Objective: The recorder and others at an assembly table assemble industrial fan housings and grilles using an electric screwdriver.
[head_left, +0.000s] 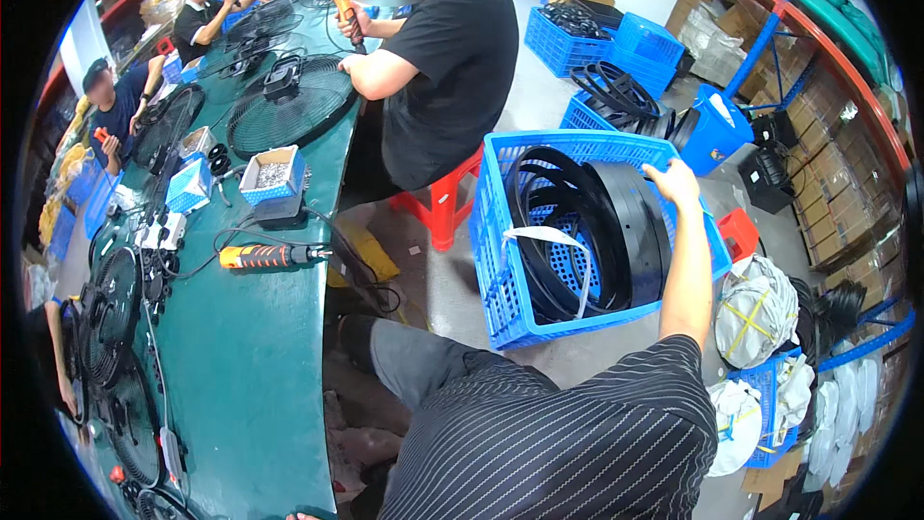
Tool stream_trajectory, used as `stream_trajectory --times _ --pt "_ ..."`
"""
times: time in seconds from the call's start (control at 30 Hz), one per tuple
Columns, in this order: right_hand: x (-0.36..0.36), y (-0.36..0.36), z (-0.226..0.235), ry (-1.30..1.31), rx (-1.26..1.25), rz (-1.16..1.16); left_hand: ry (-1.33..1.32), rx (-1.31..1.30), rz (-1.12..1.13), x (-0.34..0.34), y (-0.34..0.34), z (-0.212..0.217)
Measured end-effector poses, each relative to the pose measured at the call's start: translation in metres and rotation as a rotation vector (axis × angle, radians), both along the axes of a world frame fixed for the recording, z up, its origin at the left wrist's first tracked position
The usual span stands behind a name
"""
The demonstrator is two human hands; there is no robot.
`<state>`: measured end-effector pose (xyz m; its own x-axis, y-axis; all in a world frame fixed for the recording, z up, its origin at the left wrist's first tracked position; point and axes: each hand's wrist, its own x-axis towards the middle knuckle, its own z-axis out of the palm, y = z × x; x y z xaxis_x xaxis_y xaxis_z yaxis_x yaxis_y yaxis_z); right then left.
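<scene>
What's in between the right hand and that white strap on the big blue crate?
Curved, wide black bands inside the blue crate lie between the right hand and the white strap. The head view shows it.

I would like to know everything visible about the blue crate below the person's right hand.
The blue crate looks plastic: rectangular, open-topped, with slotted walls and a perforated bottom. It sits opening upward; its support is unclear. Large black rings fill much of it. A white strip hangs at its left side. The right hand is over its right part, perhaps touching it.
</scene>
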<state>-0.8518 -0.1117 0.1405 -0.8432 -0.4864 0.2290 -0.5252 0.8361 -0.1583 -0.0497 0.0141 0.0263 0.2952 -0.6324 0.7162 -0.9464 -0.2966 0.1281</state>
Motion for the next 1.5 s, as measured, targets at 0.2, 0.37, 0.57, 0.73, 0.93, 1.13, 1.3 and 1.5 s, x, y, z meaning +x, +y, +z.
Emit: stream_trajectory --times 0.2,0.37,0.57,0.73,0.93,1.13,1.3,1.5 --pt "-0.053 0.026 -0.103 -0.246 -0.179 -0.221 -0.011 0.034 0.015 0.002 0.002 -0.004" --pt "-0.047 0.033 -0.065 -0.069 -0.376 -0.189 -0.022 0.023 0.019 0.008 0.005 -0.014" --pt "0.023 0.016 0.068 0.399 -0.444 -0.25 0.12 0.064 0.009 0.024 0.007 -0.036" --pt "0.123 -0.029 0.112 0.479 -1.176 0.129 0.214 0.043 0.044 0.024 0.003 -0.043" --pt "0.256 -0.09 0.141 0.908 -1.043 0.926 0.242 -0.148 -0.007 -0.008 -0.001 0.005" --pt "0.4 -0.115 0.154 0.925 -0.932 1.864 0.559 -0.288 -0.011 -0.055 0.022 0.03" --pt "0.513 -0.119 0.064 0.43 -0.773 2.66 1.214 -0.692 -0.168 -0.088 0.047 -0.001" --pt "0.578 -0.087 -0.079 0.15 -0.594 2.951 1.685 -0.749 0.028 -0.097 0.071 -0.036"
